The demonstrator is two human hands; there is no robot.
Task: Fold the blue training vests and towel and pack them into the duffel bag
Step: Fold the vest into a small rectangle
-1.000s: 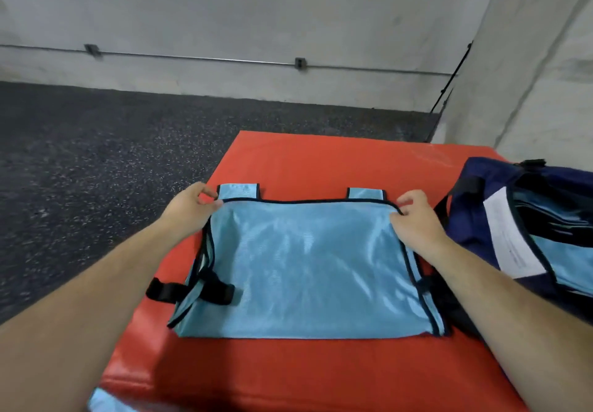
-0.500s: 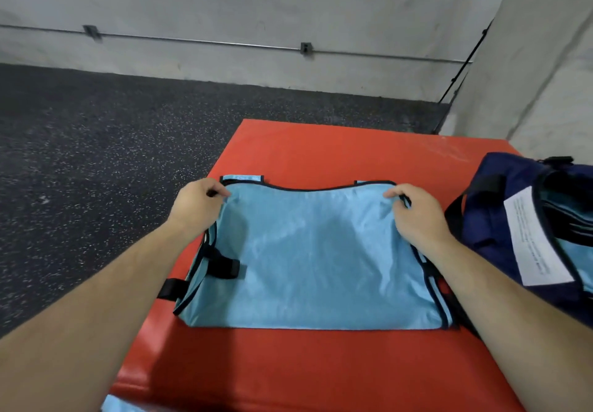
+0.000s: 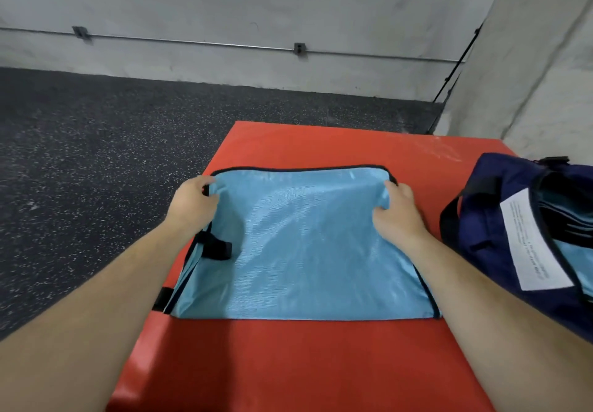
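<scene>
1. Red mat (image 3: 321,363) lies on a dark speckled floor (image 3: 96,154), with a grey wall (image 3: 224,0) beyond its far edge.
2. Blue vest (image 3: 305,251) sits flat on the mat, roughly mid-way between the near and far edges. Its left side runs along the mat's left edge. It is folded to a rough rectangle, with black trim along the far and side hems.
3. Left hand (image 3: 192,206): grip closed round the vest's far-left corner, fingers curled over the black trim.
4. Right hand (image 3: 398,215): grip pinching the far-right corner, fingers hooked over the hem and thumb lying on top of the fabric.
5. The far edge of the vest bows slightly upward between the two hands.
6. Black strap (image 3: 215,246) rests on the vest's left side, just nearer than the left hand. A second black tab pokes out at the near-left corner.
7. Navy duffel bag (image 3: 487,219) stands at the mat's right edge, just beside the vest. Its mouth is open, with a white label (image 3: 532,241) on the inner flap.
8. Blue fabric (image 3: 574,251) is visible inside the bag.
</scene>
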